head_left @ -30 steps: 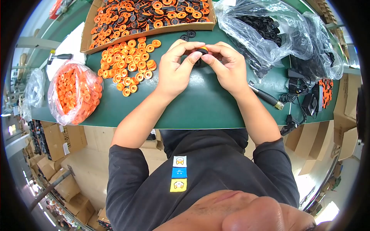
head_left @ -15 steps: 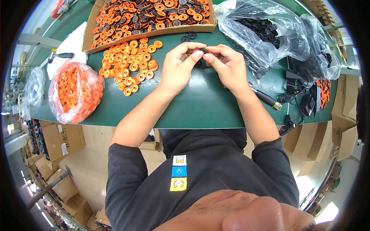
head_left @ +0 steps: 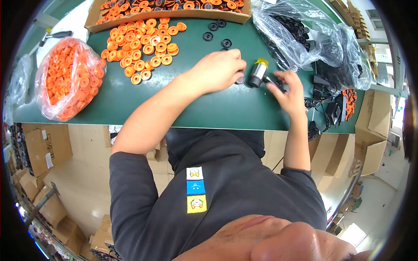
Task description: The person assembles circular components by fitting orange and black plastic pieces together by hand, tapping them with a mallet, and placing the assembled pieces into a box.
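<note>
My left hand (head_left: 220,69) rests on the green table (head_left: 174,108), its fingertips pinching a small dark ring part (head_left: 239,80) against the surface. Just to its right my right hand (head_left: 288,89) grips the black handle of a small mallet (head_left: 257,74) with a silver head and yellow cap. The mallet head lies close beside the part, a little to its right. Loose orange rings (head_left: 143,48) are spread on the table left of my left hand. A few black rings (head_left: 215,32) lie beyond it.
A cardboard tray (head_left: 174,15) of orange and black parts runs along the far edge. A clear bag of orange rings (head_left: 65,78) sits at the left, a clear bag of black parts (head_left: 300,35) at the right. Black cables and an adapter (head_left: 331,108) lie at the right edge.
Both hands were together holding a small part above the table. Now the left hand has set it down and the right hand has moved right and taken the mallet.
</note>
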Motion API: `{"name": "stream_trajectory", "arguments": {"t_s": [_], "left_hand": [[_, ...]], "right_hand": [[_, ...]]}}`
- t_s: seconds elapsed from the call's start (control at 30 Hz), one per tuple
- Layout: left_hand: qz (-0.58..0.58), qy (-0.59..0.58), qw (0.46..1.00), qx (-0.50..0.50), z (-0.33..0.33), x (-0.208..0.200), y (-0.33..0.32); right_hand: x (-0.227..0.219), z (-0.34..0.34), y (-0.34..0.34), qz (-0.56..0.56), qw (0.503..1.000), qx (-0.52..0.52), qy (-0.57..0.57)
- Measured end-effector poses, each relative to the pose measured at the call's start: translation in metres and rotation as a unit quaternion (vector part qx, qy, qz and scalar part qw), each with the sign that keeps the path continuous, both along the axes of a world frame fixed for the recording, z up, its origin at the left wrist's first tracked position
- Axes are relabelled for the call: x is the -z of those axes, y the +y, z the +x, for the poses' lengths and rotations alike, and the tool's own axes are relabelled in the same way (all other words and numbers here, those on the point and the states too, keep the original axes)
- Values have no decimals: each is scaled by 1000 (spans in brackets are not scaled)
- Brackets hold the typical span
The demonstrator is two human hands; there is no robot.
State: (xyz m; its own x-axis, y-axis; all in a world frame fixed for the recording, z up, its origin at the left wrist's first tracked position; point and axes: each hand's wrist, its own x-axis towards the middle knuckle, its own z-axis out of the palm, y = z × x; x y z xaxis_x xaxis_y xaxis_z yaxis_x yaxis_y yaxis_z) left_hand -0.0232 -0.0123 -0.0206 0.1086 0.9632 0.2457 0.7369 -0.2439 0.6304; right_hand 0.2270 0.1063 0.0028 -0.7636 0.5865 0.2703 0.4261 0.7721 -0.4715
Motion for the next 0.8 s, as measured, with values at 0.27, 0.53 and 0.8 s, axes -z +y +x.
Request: {"name": "stream_trajectory", "arguments": {"t_s": [0.27, 0.53, 0.8], "left_hand": [[59, 19, 989, -133, -15, 6, 7], [28, 46, 989, -138, -15, 6, 4], [2, 26, 991, -130, -18, 6, 5]], "right_hand": [[-3, 28, -22, 42, 993, 36, -100], [-50, 4, -52, -113, 985, 25, -129], [-55, -4, -56, -79, 985, 10, -152]]}}
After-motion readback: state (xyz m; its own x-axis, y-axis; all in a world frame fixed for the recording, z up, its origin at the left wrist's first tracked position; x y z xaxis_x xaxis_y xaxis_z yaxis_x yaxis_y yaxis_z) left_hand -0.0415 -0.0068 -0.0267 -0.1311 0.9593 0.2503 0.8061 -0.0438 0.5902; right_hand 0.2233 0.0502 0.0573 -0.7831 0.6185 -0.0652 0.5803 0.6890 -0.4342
